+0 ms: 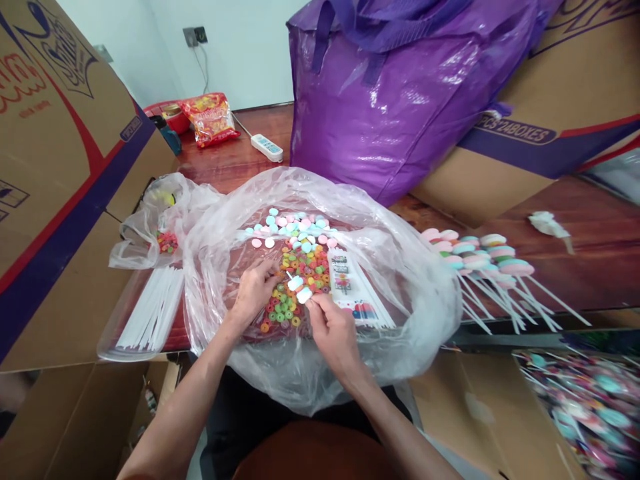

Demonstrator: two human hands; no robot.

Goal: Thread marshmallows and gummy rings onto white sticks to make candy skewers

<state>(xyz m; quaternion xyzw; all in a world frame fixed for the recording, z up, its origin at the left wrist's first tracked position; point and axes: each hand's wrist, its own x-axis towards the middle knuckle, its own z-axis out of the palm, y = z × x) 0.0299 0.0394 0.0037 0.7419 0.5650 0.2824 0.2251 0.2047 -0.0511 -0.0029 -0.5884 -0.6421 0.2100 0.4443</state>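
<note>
My right hand [336,333] pinches a candy skewer [300,289], a white stick with pale round candies and an orange ring threaded on it; the stick's tip points up and left. At the left edge of a pile of colored ring candies [286,308], my left hand [256,290] has its fingers drawn together; what they hold, if anything, is hidden. Behind the rings lie flat pastel candy discs [283,222]. All this rests inside a spread clear plastic bag [425,293]. Printed clear wrappers [361,297] lie right of the rings.
White sticks [153,310] lie in a clear sleeve at left, below a small candy bag [167,233]. Several candy skewers [483,257] are stacked at right. Cardboard boxes [60,153] and a purple bag [380,113] flank the table. More candies [590,407] fill a lower box.
</note>
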